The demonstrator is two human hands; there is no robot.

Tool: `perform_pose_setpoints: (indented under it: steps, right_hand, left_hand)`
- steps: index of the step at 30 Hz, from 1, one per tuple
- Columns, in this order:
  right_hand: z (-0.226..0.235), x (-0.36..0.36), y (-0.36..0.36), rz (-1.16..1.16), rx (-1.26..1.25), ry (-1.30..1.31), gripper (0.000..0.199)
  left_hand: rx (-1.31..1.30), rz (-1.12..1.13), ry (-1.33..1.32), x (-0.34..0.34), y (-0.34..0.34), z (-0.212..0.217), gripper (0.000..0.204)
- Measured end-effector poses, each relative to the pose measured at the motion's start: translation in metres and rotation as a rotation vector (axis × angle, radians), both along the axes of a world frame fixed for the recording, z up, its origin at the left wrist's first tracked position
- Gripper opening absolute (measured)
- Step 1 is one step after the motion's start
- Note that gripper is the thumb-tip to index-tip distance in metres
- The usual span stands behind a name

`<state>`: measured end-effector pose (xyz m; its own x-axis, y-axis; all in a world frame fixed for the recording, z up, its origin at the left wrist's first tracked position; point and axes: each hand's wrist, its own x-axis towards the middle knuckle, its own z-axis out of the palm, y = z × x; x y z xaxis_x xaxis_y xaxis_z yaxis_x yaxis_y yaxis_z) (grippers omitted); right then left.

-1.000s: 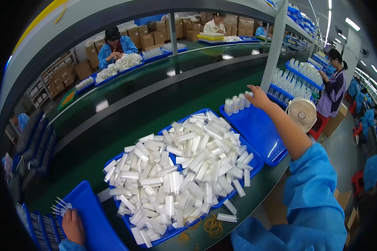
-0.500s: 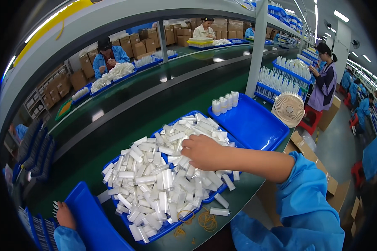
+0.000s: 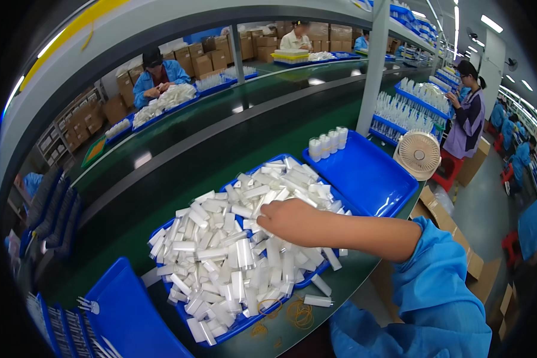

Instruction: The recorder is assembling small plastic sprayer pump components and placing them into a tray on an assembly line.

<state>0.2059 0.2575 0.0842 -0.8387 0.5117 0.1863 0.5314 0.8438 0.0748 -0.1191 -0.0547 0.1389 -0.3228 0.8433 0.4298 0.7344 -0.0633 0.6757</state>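
Note:
My right hand (image 3: 287, 219) reaches in from the right, over a heap of small white pieces in clear wrappers (image 3: 238, 253). Its fingers curl down into the heap, their tips hidden, so what they grip cannot be seen. Under the heap lies a blue tray (image 3: 244, 325), with pieces spilling over its rim. At the lower left stands a tilted empty blue tray (image 3: 122, 298). Thin white sticks (image 3: 88, 305) poke out by its left edge. My left hand is out of view.
Another blue tray (image 3: 379, 179) holds several white cylinders (image 3: 328, 145). A beige fan (image 3: 419, 154) stands beside it. Rubber bands (image 3: 300, 314) and one loose wrapped piece (image 3: 318, 301) lie near the table's front edge. Racks of white sticks (image 3: 409, 111) stand behind. Co-workers sit across the belt.
My left hand, earlier at the lower-left tray's edge, has gone from view. My right hand stays over the heap, turned slightly, fingers lower among the pieces. The whole view has shifted a little.

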Motion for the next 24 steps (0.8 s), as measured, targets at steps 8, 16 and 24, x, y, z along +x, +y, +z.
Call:
perform_pose_setpoints:
  steps: [8, 16, 24]
  right_hand:
    - [0.006, -0.021, -0.065, 0.005, -1.175, 0.796, 0.057]
    - [-0.013, -0.014, -0.103, -0.103, -1.894, 1.163, 0.063]
    - [-0.025, -0.011, -0.108, -0.141, -2.023, 1.235, 0.050]
  left_hand:
    - [0.116, -0.487, -0.676, 0.119, 0.007, -0.068, 0.026]
    - [0.088, -0.619, -0.550, 0.148, 0.067, -0.097, 0.016]
    - [0.122, -0.620, -0.526, 0.153, 0.073, -0.102, 0.010]
